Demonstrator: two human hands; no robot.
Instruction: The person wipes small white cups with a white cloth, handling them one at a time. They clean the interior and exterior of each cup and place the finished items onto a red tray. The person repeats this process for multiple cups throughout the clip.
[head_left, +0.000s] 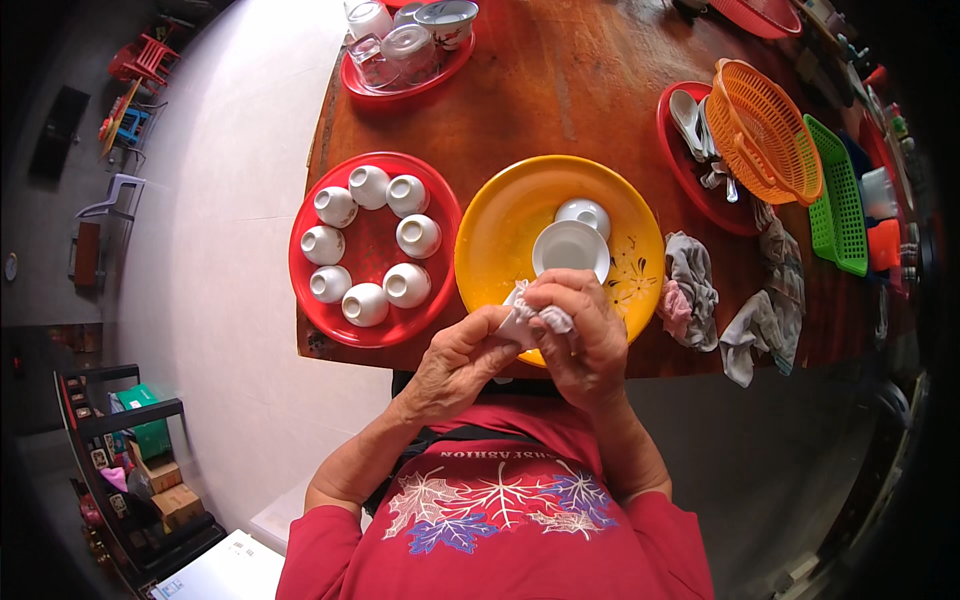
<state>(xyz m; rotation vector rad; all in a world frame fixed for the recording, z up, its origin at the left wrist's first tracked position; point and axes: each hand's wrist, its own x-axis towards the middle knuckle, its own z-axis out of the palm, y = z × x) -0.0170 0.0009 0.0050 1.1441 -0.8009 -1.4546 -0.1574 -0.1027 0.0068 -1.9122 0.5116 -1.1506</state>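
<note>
Over the near edge of a yellow tray (495, 202), my two hands meet. My left hand (457, 367) pinches a small white piece (514, 330), apparently a cup, mostly hidden by fingers and cloth. A crumpled white cloth (556, 319) is bunched in my right hand (585, 330) against that piece. On the tray, a white bowl (571, 247) shows its inside and rests against an upside-down white cup (589, 214). To the left, several white cups (366, 304) stand upside down in a ring on a round red tray (367, 232).
Glasses (409, 52) and a bowl (448, 22) fill a red tray at the back. Spoons (686, 120) lie on another red tray (675, 161), beside an orange basket (772, 127) and a green basket (832, 202). Rags (694, 285) lie near the wooden table's (562, 112) front edge.
</note>
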